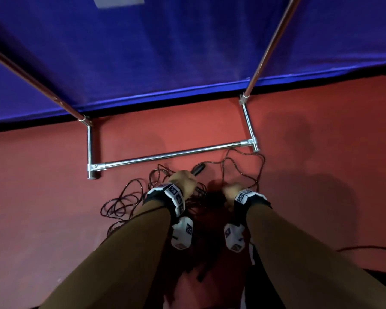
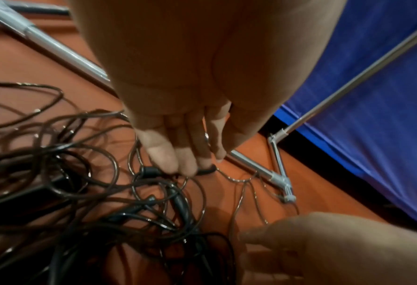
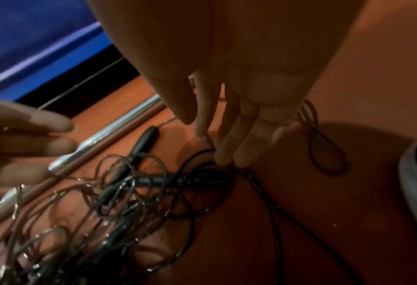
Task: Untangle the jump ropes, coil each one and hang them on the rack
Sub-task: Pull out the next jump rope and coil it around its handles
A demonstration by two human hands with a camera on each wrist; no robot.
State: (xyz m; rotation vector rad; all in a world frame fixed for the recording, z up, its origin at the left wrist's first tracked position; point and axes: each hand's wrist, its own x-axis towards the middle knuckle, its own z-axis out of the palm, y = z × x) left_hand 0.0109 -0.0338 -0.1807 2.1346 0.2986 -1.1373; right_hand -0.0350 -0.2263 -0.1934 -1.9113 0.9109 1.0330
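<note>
On the floor beside the rack (image 1: 172, 153), both the left hand (image 1: 183, 180) and the right hand (image 1: 232, 190), fingers extended and gripping nothing, reach into the tangled jump ropes (image 1: 125, 201); pulling blindly could tighten knots.

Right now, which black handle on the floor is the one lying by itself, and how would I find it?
Find the shiny metal rack standing on the red floor before the blue curtain. Just in front of its low crossbar, beyond the left hand, lies a black handle. Unlike the other handles buried in the tangle of jump ropes, it sticks out alone on bare floor, pointing towards the bar.
</note>
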